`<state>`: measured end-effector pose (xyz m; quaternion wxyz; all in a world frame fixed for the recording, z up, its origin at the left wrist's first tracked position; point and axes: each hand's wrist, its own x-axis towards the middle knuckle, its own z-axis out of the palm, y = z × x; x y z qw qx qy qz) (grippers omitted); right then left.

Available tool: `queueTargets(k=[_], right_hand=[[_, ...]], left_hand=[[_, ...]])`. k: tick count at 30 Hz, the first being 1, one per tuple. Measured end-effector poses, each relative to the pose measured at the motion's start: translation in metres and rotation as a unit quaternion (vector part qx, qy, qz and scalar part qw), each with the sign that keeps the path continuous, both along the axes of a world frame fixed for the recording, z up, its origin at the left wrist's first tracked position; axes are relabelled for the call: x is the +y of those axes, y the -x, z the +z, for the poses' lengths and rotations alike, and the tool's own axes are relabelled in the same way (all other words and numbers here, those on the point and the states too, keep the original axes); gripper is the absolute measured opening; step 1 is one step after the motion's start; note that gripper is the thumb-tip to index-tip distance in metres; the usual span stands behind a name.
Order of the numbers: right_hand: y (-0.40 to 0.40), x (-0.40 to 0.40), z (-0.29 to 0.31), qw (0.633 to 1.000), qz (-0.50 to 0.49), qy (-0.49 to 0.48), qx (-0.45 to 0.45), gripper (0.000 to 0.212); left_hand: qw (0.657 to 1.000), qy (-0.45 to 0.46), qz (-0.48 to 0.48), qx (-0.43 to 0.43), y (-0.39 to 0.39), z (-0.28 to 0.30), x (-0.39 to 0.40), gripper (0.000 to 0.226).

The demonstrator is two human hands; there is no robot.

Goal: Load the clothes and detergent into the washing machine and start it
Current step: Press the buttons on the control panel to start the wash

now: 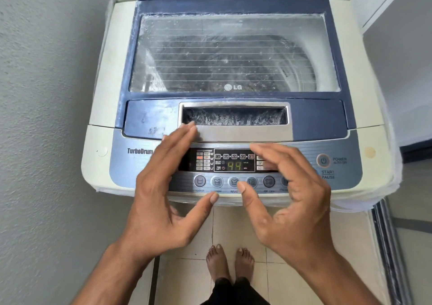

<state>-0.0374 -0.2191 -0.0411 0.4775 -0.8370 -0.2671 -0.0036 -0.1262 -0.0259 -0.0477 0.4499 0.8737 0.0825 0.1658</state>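
Note:
A cream and blue top-load washing machine [102,108] fills the view, its glass lid [233,54] shut, with dark clothes dimly visible in the drum beneath. The control panel display [234,165] is lit and reads 44. A row of round buttons [217,181] runs below it. My left hand [163,192] hovers over the panel's left side, fingers straight, fingertips near the lid handle [243,132]. My right hand [292,187] hovers over the panel's right side, fingers loosely bent, holding nothing. It partly hides the start/pause button; its label [328,174] shows.
A grey textured wall [46,117] stands close on the left. A white wall and a door frame [397,70] are on the right. My bare feet [230,261] stand on beige floor tiles in front of the machine. The power button [323,160] sits at the panel's right.

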Motion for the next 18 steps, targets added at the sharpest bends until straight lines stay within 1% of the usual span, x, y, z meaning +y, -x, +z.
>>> queueTargets(k=[3, 5, 8, 12, 15, 18], right_hand=[[-0.01, 0.003, -0.005, 0.999, 0.023, -0.033, 0.004, 0.054], [-0.014, 0.006, -0.009, 0.998, 0.041, -0.055, 0.009, 0.056], [-0.018, 0.008, -0.016, 0.996, 0.06, -0.069, 0.013, 0.056], [-0.019, 0.008, -0.024, 0.995, 0.068, -0.072, 0.009, 0.056], [-0.019, 0.007, -0.027, 0.994, 0.071, -0.081, 0.019, 0.058], [-0.019, 0.007, -0.027, 0.994, 0.074, -0.081, 0.019, 0.058]], left_hand=[[0.997, 0.067, -0.02, -0.024, -0.009, -0.005, -0.018, 0.082], [0.995, 0.09, -0.032, -0.035, -0.017, -0.009, -0.024, 0.077], [0.994, 0.091, -0.041, -0.044, -0.024, -0.015, -0.025, 0.073], [0.995, 0.084, -0.039, -0.046, -0.027, -0.018, -0.022, 0.075], [0.992, 0.105, -0.049, -0.043, -0.027, -0.018, -0.02, 0.076], [0.993, 0.104, -0.051, -0.034, -0.028, -0.017, -0.019, 0.077]])
